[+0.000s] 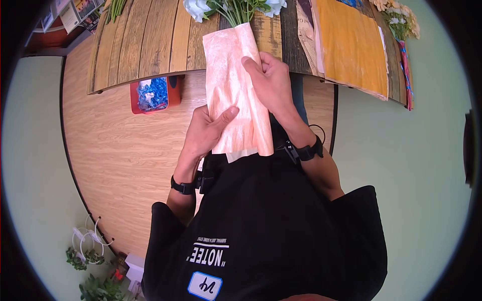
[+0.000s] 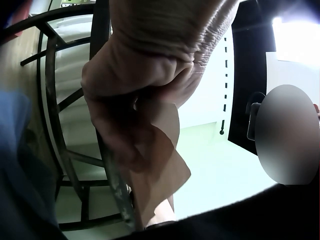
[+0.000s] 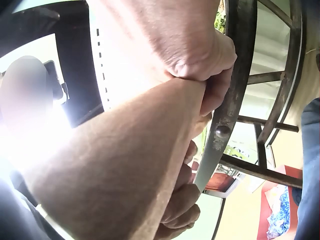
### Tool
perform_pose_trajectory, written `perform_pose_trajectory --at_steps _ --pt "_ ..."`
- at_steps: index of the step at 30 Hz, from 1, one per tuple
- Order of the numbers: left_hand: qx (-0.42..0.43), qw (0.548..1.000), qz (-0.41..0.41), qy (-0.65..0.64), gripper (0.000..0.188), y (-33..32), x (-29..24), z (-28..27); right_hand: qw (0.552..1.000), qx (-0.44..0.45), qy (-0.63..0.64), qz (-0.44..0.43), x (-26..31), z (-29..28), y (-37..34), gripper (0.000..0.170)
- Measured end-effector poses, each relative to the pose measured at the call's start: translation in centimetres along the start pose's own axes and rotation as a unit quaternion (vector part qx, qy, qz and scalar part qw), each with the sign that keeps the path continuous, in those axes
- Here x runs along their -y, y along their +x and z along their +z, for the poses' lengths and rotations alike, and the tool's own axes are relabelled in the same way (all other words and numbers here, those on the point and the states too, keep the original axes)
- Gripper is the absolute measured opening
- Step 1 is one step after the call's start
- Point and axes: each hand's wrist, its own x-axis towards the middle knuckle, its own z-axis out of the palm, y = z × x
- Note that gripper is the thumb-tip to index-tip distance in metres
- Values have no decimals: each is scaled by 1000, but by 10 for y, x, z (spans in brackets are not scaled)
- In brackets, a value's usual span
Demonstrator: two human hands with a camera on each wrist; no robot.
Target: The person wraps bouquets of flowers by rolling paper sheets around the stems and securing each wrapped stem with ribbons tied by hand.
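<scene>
A bouquet of pale blue-white flowers (image 1: 197, 9) with green stems lies at the table edge in the head view. Pink wrapping paper (image 1: 226, 85) is rolled around its stems and hangs over the edge towards the person. My left hand (image 1: 207, 129) grips the paper's lower left side, thumb on top and fingers hidden behind. Higher up on the right side, my right hand (image 1: 272, 83) holds the rolled paper, its thumb lying across the front. From below, the right wrist view shows curled fingers (image 3: 182, 205) along the paper's edge.
The wooden table (image 1: 150, 37) has a curved front edge. Orange paper sheets (image 1: 349, 47) lie on its right, beside another bouquet (image 1: 401, 25). Green stems (image 1: 114, 10) lie at the far left. A red bin (image 1: 173, 93) with blue scraps stands on the floor below.
</scene>
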Motion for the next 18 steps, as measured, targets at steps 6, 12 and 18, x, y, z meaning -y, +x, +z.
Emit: perform_pose_trajectory --at_steps 6,12,18 --pt "26 995 -1 -100 50 29 -5 -25 998 18 59 -9 -12 -1 -19 27" --pt "-1 989 4 -149 39 67 -20 -7 992 -4 127 9 -16 -7 -37 28" --pt "-62 992 106 -31 30 61 -27 -1 994 -13 108 -4 -30 -2 -35 30"
